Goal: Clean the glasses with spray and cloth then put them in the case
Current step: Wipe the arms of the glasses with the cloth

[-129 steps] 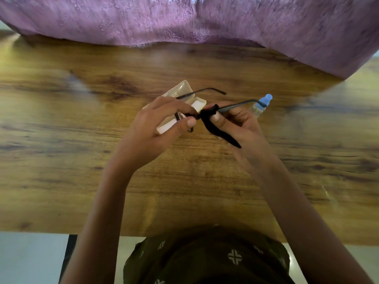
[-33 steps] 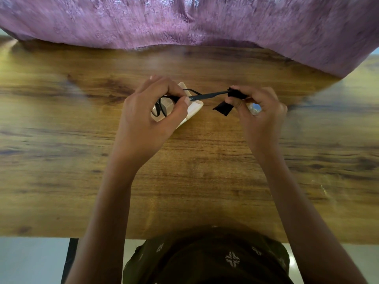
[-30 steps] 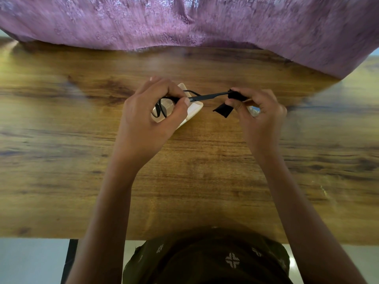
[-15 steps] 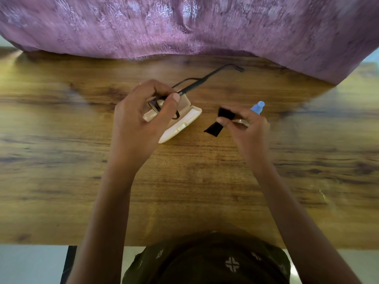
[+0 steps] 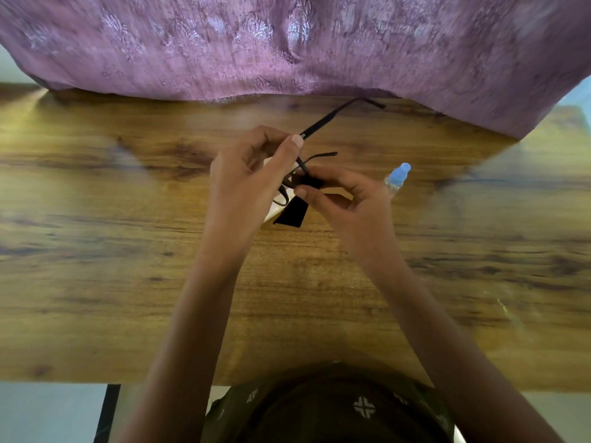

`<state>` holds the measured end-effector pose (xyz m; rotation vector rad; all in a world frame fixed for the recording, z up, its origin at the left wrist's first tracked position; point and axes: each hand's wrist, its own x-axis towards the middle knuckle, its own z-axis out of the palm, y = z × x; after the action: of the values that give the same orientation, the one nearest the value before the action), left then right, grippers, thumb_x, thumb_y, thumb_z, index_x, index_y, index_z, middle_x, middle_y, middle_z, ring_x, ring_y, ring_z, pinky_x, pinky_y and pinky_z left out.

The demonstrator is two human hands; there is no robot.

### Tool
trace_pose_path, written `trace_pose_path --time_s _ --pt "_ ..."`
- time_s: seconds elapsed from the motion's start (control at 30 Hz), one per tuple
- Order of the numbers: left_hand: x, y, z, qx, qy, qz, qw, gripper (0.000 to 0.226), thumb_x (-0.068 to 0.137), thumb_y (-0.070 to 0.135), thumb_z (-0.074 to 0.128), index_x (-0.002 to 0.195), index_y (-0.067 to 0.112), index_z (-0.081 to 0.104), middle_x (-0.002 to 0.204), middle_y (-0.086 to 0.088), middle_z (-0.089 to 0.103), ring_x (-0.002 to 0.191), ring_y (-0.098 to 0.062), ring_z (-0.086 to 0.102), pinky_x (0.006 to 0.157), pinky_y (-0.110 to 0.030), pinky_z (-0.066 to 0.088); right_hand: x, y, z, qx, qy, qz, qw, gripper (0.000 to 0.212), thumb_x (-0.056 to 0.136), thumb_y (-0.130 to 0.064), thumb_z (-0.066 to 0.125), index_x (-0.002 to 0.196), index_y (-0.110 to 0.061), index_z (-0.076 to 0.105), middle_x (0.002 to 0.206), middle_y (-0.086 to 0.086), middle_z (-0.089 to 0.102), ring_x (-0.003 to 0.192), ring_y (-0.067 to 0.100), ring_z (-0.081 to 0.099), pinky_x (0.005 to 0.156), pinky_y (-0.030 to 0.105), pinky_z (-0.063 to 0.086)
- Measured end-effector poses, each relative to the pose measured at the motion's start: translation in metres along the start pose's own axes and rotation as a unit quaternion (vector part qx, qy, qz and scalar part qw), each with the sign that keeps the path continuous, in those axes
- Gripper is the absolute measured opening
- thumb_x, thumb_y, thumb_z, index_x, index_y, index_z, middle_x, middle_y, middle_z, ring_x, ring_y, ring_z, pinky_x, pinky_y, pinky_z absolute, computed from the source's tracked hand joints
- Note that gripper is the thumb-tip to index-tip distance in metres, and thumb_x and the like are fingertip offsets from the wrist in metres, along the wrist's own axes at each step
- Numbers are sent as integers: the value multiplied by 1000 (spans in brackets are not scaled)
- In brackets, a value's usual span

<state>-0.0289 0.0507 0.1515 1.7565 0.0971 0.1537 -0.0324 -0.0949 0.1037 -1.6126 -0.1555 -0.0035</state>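
My left hand (image 5: pixel 246 177) grips the black-framed glasses (image 5: pixel 332 118) by the front, one temple arm pointing up and to the right toward the far table edge. My right hand (image 5: pixel 348 199) pinches a small black cloth (image 5: pixel 292 211) against the frame near the other temple arm. The cream glasses case (image 5: pixel 277 208) lies on the table, mostly hidden under my hands. A small clear spray bottle (image 5: pixel 396 179) with a blue cap lies just right of my right hand.
A wooden table (image 5: pixel 128 266) spans the view. Purple patterned fabric (image 5: pixel 287 43) hangs along its far edge, close behind the raised temple arm. My lap in dark clothing (image 5: pixel 329 407) is at the near edge.
My right hand has come back left with the cloth and now pinches it on the frame; half a second ago it held the cloth apart from the glasses. The view shifted slightly.
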Motion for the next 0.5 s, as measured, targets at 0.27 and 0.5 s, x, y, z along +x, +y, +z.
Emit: trace_pose_path --time_s 0.27,0.5 --pt "5 0 -15 61 -91 14 994 29 94 39 59 111 19 72 103 5 75 99 -13 69 95 -46 52 4 -9 -13 87 30 36 995 20 89 -5 69 108 -1 72 103 9 76 99 22 71 91 33 55" --pt "0 -11 -34 79 -176 26 981 27 92 38 51 106 26 71 104 20 72 101 5 64 86 -9 44 19 -22 -33 307 71 127 940 13 93 -2 57 93 -3 70 84 4 75 79 12 73 75 21 58"
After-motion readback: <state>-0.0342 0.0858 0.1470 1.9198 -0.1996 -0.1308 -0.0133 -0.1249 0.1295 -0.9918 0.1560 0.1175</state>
